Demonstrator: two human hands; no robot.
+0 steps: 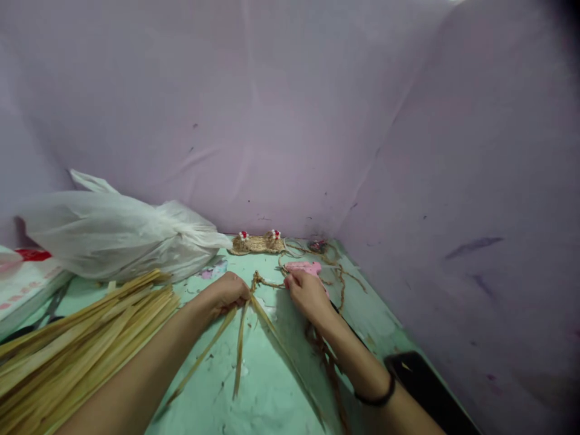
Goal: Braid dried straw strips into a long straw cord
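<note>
My left hand [230, 292] is closed around the upper end of a few dried straw strips [240, 350], which fan out below it over the table. From that same spot a thin braided cord [270, 284] runs right to my right hand [304, 290], whose fingers pinch its end. Just behind my right hand lies a pink glue gun [304, 266], partly hidden by the fingers. Brown twisted cord [342, 290] lies loose to the right of it. A woven straw piece [258, 244] with two red-and-white bead flowers rests by the wall.
A bundle of long dried straw strips [104, 338] spreads across the left of the pale green table [272, 393]. Behind it sits a tied white plastic bag [122, 232], with a white box [27, 290] at the left edge. A black phone-like slab [423, 386] lies front right. Purple walls [290, 121] enclose the table.
</note>
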